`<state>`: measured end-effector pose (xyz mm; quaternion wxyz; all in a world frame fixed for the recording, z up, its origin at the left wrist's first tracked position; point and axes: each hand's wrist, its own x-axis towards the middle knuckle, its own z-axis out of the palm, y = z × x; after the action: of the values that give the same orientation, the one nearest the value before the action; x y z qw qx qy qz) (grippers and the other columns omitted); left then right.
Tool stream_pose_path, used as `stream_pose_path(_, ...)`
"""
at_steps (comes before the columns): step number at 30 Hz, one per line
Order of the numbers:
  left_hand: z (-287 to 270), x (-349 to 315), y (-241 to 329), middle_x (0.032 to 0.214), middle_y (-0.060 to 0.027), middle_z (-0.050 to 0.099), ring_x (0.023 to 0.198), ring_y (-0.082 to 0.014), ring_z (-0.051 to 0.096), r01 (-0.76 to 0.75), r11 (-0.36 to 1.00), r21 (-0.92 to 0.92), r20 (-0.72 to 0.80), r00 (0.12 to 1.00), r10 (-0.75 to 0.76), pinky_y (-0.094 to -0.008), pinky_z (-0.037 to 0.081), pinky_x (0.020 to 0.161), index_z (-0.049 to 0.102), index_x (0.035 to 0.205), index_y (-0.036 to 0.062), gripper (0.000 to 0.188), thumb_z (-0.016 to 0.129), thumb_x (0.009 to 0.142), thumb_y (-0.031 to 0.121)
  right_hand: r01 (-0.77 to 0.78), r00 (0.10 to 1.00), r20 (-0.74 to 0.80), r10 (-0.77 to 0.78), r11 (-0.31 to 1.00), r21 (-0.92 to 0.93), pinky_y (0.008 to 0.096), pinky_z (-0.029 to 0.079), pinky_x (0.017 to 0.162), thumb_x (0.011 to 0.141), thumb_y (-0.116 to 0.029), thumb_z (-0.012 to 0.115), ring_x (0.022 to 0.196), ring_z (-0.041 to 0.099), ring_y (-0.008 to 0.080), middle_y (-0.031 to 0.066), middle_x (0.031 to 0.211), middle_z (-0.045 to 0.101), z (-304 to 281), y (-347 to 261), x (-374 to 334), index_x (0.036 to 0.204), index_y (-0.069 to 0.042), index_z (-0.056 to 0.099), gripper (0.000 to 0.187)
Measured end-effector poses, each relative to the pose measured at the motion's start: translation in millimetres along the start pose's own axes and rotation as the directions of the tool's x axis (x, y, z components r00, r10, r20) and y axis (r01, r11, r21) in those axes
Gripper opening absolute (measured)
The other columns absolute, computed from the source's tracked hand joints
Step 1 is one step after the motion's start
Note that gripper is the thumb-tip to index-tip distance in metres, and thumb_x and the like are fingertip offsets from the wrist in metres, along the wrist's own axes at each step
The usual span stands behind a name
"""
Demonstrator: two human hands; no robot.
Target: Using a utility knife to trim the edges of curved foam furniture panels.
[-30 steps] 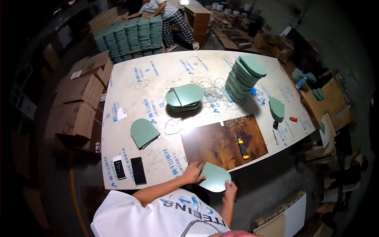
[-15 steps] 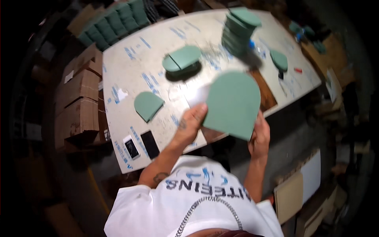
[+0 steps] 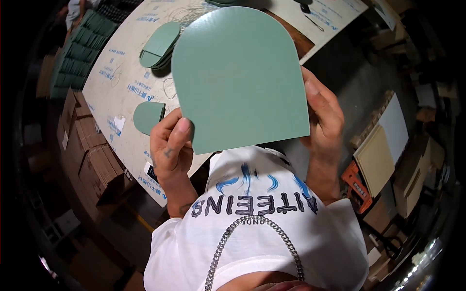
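Both hands hold up a flat green panel (image 3: 240, 82) with a rounded top and a straight lower edge. At its lower left corner, the thumb of my left hand (image 3: 171, 143) presses on the face, and the fingers curl behind it. My right hand (image 3: 324, 104) grips the right edge, its fingers partly hidden behind the panel. Beyond my left hand, a smaller rounded green piece (image 3: 147, 116) lies on the white table (image 3: 104, 82). Farther back on the table is a stack of rounded green pieces (image 3: 162, 43), partly covered by the panel.
Folded brown cardboard (image 3: 94, 150) stands left of the table, with stacked green pieces (image 3: 82, 53) behind it. At the right, pale boards (image 3: 383, 145) lean by an orange object (image 3: 357, 186). A phone (image 3: 151, 169) shows at the table's near left. Someone's arm (image 3: 81, 9) appears far left.
The green panel has come closer and fills more of the view, held by both hands. My left hand has moved to its lower left corner. The view has shifted, so the table sits higher and farther left.
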<state>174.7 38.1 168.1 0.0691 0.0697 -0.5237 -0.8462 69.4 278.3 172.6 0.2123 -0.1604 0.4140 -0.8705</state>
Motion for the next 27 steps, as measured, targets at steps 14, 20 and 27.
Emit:
stream_pose_path(14,-26.9,2.9,0.6,0.095,-0.0109,0.068,0.081,-0.0117,0.060,0.023,0.996,0.088,0.052,0.998,-0.027,-0.0224,0.044,0.072,0.064,0.118,-0.0138,0.043,0.070,0.094,0.021,0.017,0.993,-0.118,-0.019,1.000,-0.018,0.0243,0.044,0.094,0.105,-0.020,0.042,0.109,0.060,0.0137,0.0120,0.121,0.064,15.4,18.8,-7.0,0.143,0.012,0.043,0.049)
stream_pose_path(20,-44.4,12.7,3.5,0.097,-0.0114,0.069,0.084,-0.0130,0.061,0.109,0.991,0.072,0.146,0.982,-0.118,-0.0240,0.045,0.076,0.064,0.117,-0.0133,0.042,0.070,0.095,0.021,-0.030,0.964,-0.267,0.005,0.996,-0.090,0.0214,0.048,0.085,0.104,-0.022,0.038,0.102,0.063,0.0137,0.0157,0.118,0.064,30.0,26.4,-12.3,0.141,0.016,0.040,0.053)
stream_pose_path(27,-54.7,18.7,1.4,0.094,-0.0090,0.067,0.076,-0.0104,0.056,0.073,0.996,0.051,0.136,0.988,-0.079,-0.0232,0.041,0.067,0.063,0.119,-0.0138,0.042,0.068,0.095,0.021,-0.023,0.988,-0.157,0.006,0.994,-0.111,0.0271,0.045,0.097,0.105,-0.023,0.042,0.114,0.060,0.0170,0.0167,0.128,0.062,27.6,28.6,-6.9,0.146,0.013,0.037,0.055)
